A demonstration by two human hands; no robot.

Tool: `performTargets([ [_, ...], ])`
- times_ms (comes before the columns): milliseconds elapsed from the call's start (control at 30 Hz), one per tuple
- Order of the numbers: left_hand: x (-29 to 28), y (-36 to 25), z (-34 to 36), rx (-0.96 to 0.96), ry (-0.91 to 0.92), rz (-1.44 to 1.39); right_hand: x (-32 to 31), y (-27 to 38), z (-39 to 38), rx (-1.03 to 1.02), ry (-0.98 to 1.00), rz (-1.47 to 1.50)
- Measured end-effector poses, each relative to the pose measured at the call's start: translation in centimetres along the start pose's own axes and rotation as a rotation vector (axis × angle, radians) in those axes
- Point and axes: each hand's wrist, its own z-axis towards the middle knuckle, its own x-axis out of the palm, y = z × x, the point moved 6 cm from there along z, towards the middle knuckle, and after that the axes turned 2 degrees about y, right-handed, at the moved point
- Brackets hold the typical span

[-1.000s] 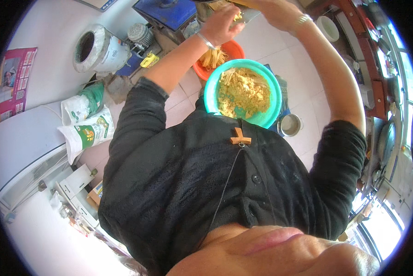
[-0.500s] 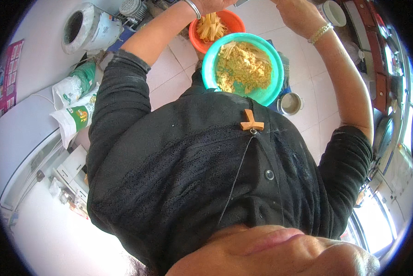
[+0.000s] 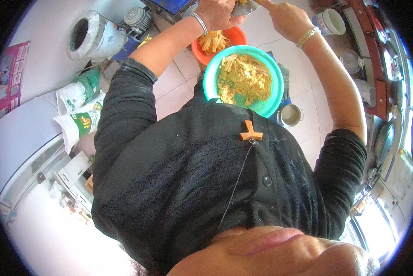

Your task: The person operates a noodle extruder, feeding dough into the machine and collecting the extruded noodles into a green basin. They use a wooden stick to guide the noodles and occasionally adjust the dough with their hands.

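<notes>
My left hand (image 3: 217, 14) is at the top edge of the view, thumb stretched out and apart from the fingers, with nothing seen in it. My right hand (image 3: 290, 20) is across from it. Its index finger points toward a small yellow piece (image 3: 243, 2), cut off by the frame; whether they touch is hidden. Below the hands, an orange-red basin (image 3: 239, 37) holds flat yellow noodle strips (image 3: 213, 42). Nearer to me, overlapping it, a turquoise basin (image 3: 277, 87) holds crumbly yellow dough (image 3: 245, 78), with a few strips at its far side.
A blue surface with a metal edge (image 3: 172, 4) is at the top, beside a grey motor (image 3: 136, 17). At left are a large whitish drum (image 3: 100, 39) and white-green bags (image 3: 80, 119). At right are a metal pot (image 3: 290, 115), a white bucket (image 3: 330, 22) and brown cabinets (image 3: 376, 55).
Both hands have come lower into view, and my left thumb now shows spread. A yellow piece has appeared between them at the top edge. The basins sit slightly lower in the picture.
</notes>
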Motion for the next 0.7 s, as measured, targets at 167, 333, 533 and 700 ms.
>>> performTargets([
  [167,0.9,0.2,-1.1,-0.028,0.046,0.105,0.2,-0.2,0.9,0.010,0.014,0.061],
  [333,1.0,-0.2,-0.8,-0.012,0.064,0.143,0.6,-0.2,1.2,0.062,-0.001,0.140],
  [533,1.2,-0.1,-0.8,0.031,0.083,0.185,-1.1,-1.3,0.1,-0.133,-0.120,0.265],
  [700,2.1,1.0,-2.0,-0.054,0.082,0.185,-1.6,-0.6,-0.5,-0.072,-0.104,0.444],
])
